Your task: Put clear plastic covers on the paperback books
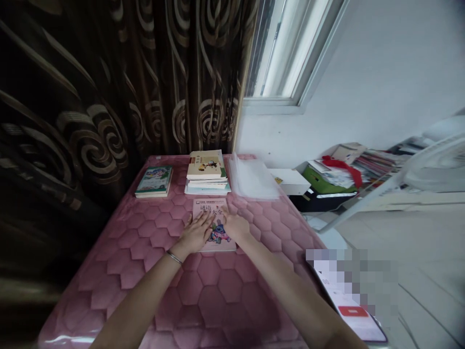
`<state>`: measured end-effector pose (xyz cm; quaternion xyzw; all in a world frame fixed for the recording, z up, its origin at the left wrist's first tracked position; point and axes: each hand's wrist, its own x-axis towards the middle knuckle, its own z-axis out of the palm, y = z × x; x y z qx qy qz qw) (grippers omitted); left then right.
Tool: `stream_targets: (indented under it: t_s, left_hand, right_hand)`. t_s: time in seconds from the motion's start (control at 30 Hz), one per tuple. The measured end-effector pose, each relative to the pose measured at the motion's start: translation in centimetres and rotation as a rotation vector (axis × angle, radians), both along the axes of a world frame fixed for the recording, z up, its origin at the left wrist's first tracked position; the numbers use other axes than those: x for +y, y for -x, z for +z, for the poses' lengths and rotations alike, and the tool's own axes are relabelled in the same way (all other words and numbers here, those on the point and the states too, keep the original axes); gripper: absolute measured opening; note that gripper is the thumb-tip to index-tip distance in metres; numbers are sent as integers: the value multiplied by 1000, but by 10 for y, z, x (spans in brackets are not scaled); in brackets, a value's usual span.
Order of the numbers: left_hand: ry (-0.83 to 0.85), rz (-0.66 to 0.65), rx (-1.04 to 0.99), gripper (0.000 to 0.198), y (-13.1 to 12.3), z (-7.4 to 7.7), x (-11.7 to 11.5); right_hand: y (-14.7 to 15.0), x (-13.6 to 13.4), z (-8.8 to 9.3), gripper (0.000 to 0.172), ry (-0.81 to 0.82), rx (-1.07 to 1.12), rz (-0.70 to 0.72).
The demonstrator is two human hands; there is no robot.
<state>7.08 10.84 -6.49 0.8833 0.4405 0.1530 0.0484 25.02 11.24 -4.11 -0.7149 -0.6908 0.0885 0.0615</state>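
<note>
A thin pink book (204, 241) with Chinese characters and a blue and pink cartoon figure on its cover lies flat on the pink padded surface. Palm down, my left hand (196, 231) rests on the cover's left part, fingers stretched out. A metal bracelet circles that wrist. My right hand (237, 227) is at the book's right edge, touching the cover with curled fingers. Whether they hold anything is hidden. Just beyond the pink book is a stack of books (207, 167) topped by a cream one. A green-edged book (154, 181) lies to the left.
Clear plastic sheets (252, 177) lie right of the stack. A white box (290, 181) is beyond the pink surface (210, 286). A lit phone or tablet (358, 324) is at the near right edge. A fan (432, 160) stands right, a dark patterned curtain (98, 131) hangs left.
</note>
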Motion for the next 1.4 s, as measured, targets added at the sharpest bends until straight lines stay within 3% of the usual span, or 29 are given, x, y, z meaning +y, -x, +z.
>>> stream_targets:
  t_s: [0.17,0.33,0.5,0.67,0.87,0.97,1.1,1.23,1.4]
  left_hand:
    - [24,-15,-29,50,8,-10,6]
    - [57,-12,-50,49,11,-5,3]
    - [95,-105,25,53,33,6,-14]
    - [138,-116,7,53,61,6,-33]
    - [130,-114,6,49,73,8,-58]
    - [70,-153,34,45,68,13,-64]
    - [-37,-186,32,28,52,17,-62]
    - [-140,-155,-2,18,42,14,-58]
    - [-244,-193,-5,15,43,10,-55]
  right_hand:
    - [-5,-2,-4,49,-55,-12,11]
    - [-16,-1,-6,44,-103,-16,47]
    - [-21,1,-7,42,-102,13,73]
    - [-31,0,-11,38,-143,168,140]
    - [-49,-38,-17,29,-321,367,207]
    - [-34,-68,-15,21,-395,334,331]
    - [9,-91,-12,16,-403,244,460]
    - [36,-87,-17,9,-400,156,496]
    - [31,-79,-24,9,-456,140,494]
